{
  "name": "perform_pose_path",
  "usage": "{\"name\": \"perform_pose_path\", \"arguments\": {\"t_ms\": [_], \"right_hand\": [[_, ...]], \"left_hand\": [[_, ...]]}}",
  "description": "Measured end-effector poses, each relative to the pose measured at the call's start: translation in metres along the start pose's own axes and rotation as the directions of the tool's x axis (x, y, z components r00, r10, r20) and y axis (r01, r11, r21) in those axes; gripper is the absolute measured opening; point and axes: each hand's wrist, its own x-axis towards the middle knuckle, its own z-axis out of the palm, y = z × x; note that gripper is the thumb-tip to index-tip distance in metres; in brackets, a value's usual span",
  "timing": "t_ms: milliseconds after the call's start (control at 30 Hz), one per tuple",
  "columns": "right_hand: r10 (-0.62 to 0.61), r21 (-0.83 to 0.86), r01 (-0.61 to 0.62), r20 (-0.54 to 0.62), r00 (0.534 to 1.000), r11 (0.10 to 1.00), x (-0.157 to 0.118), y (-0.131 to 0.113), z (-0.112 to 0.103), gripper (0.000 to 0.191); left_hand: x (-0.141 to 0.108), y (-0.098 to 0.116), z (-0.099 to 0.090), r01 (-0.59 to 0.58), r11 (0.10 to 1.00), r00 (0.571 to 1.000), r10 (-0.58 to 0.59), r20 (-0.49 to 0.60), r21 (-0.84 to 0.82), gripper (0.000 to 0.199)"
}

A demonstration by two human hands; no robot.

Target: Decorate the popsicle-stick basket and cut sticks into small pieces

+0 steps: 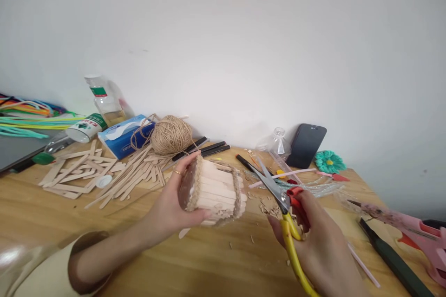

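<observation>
- Your left hand (170,209) grips a small container (218,190) covered in flat wooden sticks, the thumb across its near side and the other fingers curled behind its end.
- The container is in front of you, near the middle of the view, tilted on its side, with a band of braided twine around each end; whether it touches the table (216,269) is hard to tell.
- Your right hand (318,236) is closed around the scissors (284,200), which have one red and one yellow handle; their blades look slightly parted and point up and left, just beside the container but apart from it.
- Small wood scraps (266,206) lie scattered on the table between the container and your right hand.
- To the left, loose wooden sticks (80,167) spread out before a blue tissue pack (127,146) and a ball of twine (171,135).
- To the right, a dark phone (306,146) leans against the wall beside a teal flower (329,162).
- At the far right, you have a pink glue gun (400,225).
</observation>
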Motion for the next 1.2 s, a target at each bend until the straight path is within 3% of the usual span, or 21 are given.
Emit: {"name": "perform_pose_path", "arguments": {"t_ms": [100, 200, 367, 433, 500, 567, 633, 733, 967, 1200], "right_hand": [[0.083, -0.094, -0.076, 0.073, 0.994, 0.993, 0.005, 0.013, 0.006, 0.032], [-0.029, -0.098, 0.038, 0.101, 0.994, 0.994, 0.007, 0.023, 0.018, 0.036], [-0.223, -0.124, 0.252, 0.208, 0.952, 0.96, 0.003, 0.027, 0.038, 0.038], [-0.278, -0.166, 0.308, 0.181, 0.943, 0.937, 0.003, 0.022, 0.035, 0.04], [-0.338, -0.146, 0.35, 0.1, 0.936, 0.925, 0.005, 0.014, 0.024, 0.029], [-0.364, -0.001, 0.364, -0.043, 0.931, 0.931, 0.009, 0.0, 0.007, 0.016], [-0.379, 0.196, 0.404, -0.153, 0.913, 0.894, 0.013, -0.017, -0.009, 0.016], [-0.439, 0.309, 0.48, -0.196, 0.877, 0.821, 0.022, -0.039, -0.021, 0.014], [-0.592, 0.18, 0.615, -0.169, 0.788, 0.767, 0.03, -0.051, -0.016, 0.019], [-0.735, -0.129, 0.726, -0.196, 0.649, 0.676, 0.031, -0.059, -0.014, 0.034]], "left_hand": [[0.006, 0.003, -0.005, -0.018, 0.999, 0.996, 0.014, -0.092, -0.04, 0.084], [0.008, 0.007, -0.007, -0.001, 0.991, 0.99, -0.017, -0.138, -0.134, 0.085], [0.008, 0.016, -0.005, 0.198, 0.936, 0.979, -0.201, 0.021, -0.291, 0.089], [0.009, 0.02, -0.002, 0.262, 0.918, 0.964, -0.26, 0.048, -0.298, 0.092], [0.011, 0.025, 0.0, 0.328, 0.899, 0.944, -0.321, 0.072, -0.291, 0.095], [0.013, 0.029, 0.003, 0.365, 0.89, 0.931, -0.355, 0.089, -0.274, 0.095], [0.015, 0.031, 0.005, 0.354, 0.906, 0.935, -0.342, 0.093, -0.231, 0.093], [0.019, 0.029, 0.008, 0.297, 0.946, 0.953, -0.286, 0.097, -0.127, 0.09], [0.027, 0.029, 0.012, 0.214, 0.976, 0.967, -0.218, 0.131, 0.048, 0.086], [0.027, 0.025, 0.013, 0.204, 0.966, 0.972, -0.22, 0.087, 0.16, 0.085]]}}
